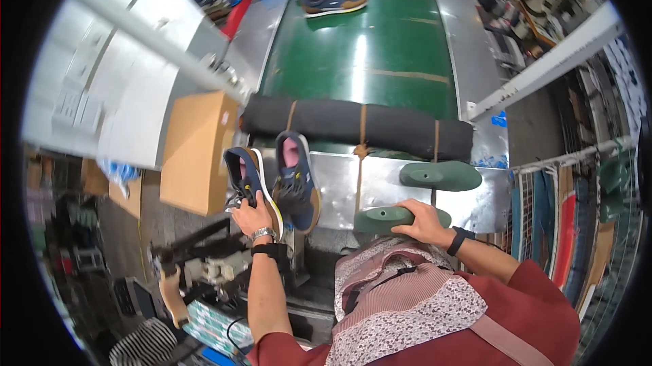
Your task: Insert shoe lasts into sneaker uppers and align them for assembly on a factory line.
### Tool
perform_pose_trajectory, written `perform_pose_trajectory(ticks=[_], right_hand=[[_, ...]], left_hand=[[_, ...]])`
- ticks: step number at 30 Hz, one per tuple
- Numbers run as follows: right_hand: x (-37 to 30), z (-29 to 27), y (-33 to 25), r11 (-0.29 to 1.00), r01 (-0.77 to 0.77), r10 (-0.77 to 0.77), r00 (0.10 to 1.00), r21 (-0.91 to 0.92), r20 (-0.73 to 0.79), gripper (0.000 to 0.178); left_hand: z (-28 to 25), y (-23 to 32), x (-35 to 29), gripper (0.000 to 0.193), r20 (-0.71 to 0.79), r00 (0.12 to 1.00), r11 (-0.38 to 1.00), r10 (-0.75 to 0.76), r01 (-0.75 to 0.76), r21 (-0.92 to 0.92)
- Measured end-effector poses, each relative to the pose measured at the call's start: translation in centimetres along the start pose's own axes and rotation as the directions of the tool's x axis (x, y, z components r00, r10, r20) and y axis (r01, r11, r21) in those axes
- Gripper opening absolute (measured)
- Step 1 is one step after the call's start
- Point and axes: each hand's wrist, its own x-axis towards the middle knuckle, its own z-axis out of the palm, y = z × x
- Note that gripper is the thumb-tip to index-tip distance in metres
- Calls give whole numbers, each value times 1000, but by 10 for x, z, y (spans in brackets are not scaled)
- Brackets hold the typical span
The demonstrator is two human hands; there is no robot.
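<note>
1. The green belt [380, 46] runs away from the person; a black roll [353, 125] lies across its near end.
2. A second navy shoe [297, 179] sits at the steel bench's [380, 186] near-left edge.
3. The left hand [252, 215] is closed around a navy shoe [248, 179], just left of that one.
4. The right hand [424, 222] grips a green last [390, 218] off the bench's near edge; another last [440, 176] rests on the bench.

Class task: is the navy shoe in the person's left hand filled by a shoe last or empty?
Empty: navy shoe shows an open, hollow mouth.
</note>
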Motion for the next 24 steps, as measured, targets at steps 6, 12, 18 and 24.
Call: perform_pose_trajectory(ticks=[6, 12, 18, 24], right_hand=[[-23, -20, 33, 936, -58, -45, 958, -346, -282, 50], [-30, -38, 12, 841, -250, -22, 870, -480, -492, 50], [28, -44, 12, 770, -253, 147, 964, -586, -224, 52], [31, -47, 12, 738, -251, 230, 966, -627, -116, 45]], left_hand=[[32, 74, 14, 80, 340, 885, 871, 318, -414, 263], [41, 79, 31, 59, 371, 825, 807, 427, -532, 255], [40, 61, 59, 53, 505, 704, 781, 499, -618, 91], [-35, 118, 114, 57, 302, 611, 680, 732, -626, -382]])
